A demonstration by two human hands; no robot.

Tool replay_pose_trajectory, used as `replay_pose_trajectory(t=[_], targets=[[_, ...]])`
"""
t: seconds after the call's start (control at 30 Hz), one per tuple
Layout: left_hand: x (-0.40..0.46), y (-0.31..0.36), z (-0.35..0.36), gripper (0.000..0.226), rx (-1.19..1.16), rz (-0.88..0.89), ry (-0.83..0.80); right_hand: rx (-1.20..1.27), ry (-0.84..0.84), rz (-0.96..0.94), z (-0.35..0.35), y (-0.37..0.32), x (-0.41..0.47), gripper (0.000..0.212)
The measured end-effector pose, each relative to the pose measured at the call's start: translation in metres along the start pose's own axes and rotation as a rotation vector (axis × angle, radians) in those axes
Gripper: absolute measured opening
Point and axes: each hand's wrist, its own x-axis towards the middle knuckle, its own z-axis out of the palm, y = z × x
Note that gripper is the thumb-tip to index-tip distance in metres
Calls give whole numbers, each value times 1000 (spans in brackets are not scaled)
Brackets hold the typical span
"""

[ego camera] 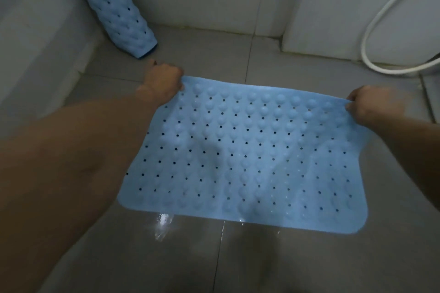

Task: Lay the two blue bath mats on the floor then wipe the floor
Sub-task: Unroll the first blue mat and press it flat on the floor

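You have the blue bath mat spread between both hands: your left hand pinches its far left corner and your right hand pinches the far right corner, each grip closed on the mat's edge. Holding the two far corners apart keeps the sheet stretched, so it should go down flat rather than folded. The mat sags below your grips and its near edge seems to reach the wet grey floor tiles on your side, though whether it touches is hard to tell.

The second mat is rolled and leaning against the wall, just beyond your left grip, not yet laid. A white shower hose loops beyond your right grip. I judge the first mat is midway through being laid; wiping comes later.
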Motion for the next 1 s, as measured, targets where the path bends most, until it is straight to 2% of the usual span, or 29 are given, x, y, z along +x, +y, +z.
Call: replay_pose_trajectory(t=[0.1, 0.17, 0.3, 0.4, 0.53, 0.63, 0.77, 1.0], targets=[[18, 9, 42, 23, 60, 20, 144, -112, 69, 2, 44, -20, 19, 34], [21, 21, 68, 31, -23, 0, 150, -166, 138, 10, 72, -39, 19, 40], [-3, 62, 114, 48, -136, -104, 158, 109, 168, -93, 131, -75, -5, 53], [-30, 82, 137, 62, -164, -200, 112, 262, 106, -73, 167, -84, -28, 60], [-74, 89, 159, 78, -274, -338, -75, 261, -7, 52, 205, -65, -61, 70], [-91, 85, 178, 82, -308, -342, -135, 247, 45, 48, 214, -60, -71, 71], [-71, 82, 189, 82, -270, -305, -33, 229, 97, 83, 219, -64, -60, 71], [-3, 99, 185, 82, -242, -287, 23, 233, 112, 119, 209, -53, 0, 71]])
